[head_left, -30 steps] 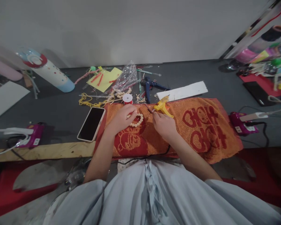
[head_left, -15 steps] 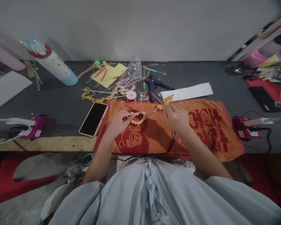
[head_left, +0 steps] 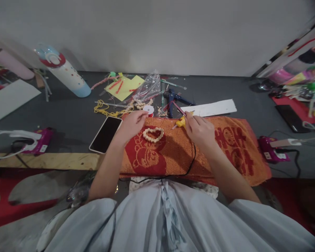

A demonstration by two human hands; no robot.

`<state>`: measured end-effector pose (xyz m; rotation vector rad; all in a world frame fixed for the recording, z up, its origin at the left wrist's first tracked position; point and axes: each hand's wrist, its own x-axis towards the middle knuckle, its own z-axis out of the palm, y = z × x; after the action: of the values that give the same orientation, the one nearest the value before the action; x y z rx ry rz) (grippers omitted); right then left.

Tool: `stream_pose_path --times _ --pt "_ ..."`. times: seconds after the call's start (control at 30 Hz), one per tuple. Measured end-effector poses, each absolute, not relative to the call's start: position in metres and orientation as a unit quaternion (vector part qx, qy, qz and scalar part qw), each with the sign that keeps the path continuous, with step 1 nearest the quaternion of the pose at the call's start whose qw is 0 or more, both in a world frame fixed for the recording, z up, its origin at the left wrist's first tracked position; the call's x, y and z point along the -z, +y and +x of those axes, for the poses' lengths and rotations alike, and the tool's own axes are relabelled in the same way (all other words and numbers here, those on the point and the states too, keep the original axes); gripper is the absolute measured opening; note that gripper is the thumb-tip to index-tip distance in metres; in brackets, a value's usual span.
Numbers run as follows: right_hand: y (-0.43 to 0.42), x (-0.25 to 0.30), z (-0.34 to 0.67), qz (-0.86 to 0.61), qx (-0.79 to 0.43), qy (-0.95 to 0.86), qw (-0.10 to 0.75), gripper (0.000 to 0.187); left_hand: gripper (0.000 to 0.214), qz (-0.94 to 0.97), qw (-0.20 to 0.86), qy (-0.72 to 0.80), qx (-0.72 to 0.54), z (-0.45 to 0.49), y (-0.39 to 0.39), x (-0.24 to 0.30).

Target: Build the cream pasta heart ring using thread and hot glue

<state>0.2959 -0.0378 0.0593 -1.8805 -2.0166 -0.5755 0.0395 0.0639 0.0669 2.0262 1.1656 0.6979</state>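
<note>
My left hand [head_left: 133, 125] is over the back left of the orange towel [head_left: 178, 150], its fingers loosely apart beside a white and red spool [head_left: 148, 110]. Just below those fingers lies a heart-shaped ring of small pale pieces [head_left: 153, 134], flat on the towel and untouched. My right hand [head_left: 201, 129] is closed, with a thin dark-pink stick-like tool [head_left: 179, 109] sticking out from its fingertips up and to the left. Against this hand, partly hidden by it, is a yellow glue gun [head_left: 181, 122], its nozzle pointing left. A black cable runs down from beneath the hand.
A phone [head_left: 105, 134] lies left of the towel. Behind are yellow string [head_left: 105, 109], yellow paper [head_left: 126, 87], clear plastic wrap [head_left: 148, 87], dark blue pliers-like tool [head_left: 170, 99] and a white strip [head_left: 212, 108]. A bottle [head_left: 68, 75] leans left; purple power sockets [head_left: 43, 140] sit at the side.
My left hand has let go of the pale ring and moved up toward the spool. The ring stays on the towel. My right hand has shifted slightly, and the whole view has tilted a little.
</note>
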Motion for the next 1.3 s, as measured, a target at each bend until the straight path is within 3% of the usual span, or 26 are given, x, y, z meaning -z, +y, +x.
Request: stream_pose_path --times 0.23,0.4,0.6,1.3 --pt "-0.038 -0.062 0.297 -0.639 0.209 -0.725 0.152 0.038 0.059 0.746 0.489 0.339 -0.298 0.1 0.081 -0.056" --pt "-0.037 -0.059 0.3 -0.625 0.236 -0.729 0.149 0.036 0.042 0.703 0.549 0.307 -0.331 0.122 0.081 -0.045" --pt "-0.04 -0.055 0.304 -0.629 0.212 -0.738 0.121 0.035 0.033 0.749 0.449 0.353 -0.335 0.119 0.075 -0.049" --pt "-0.037 -0.037 0.307 -0.6 0.201 -0.768 0.1 0.038 0.027 0.781 0.379 0.356 -0.345 0.127 0.072 -0.024"
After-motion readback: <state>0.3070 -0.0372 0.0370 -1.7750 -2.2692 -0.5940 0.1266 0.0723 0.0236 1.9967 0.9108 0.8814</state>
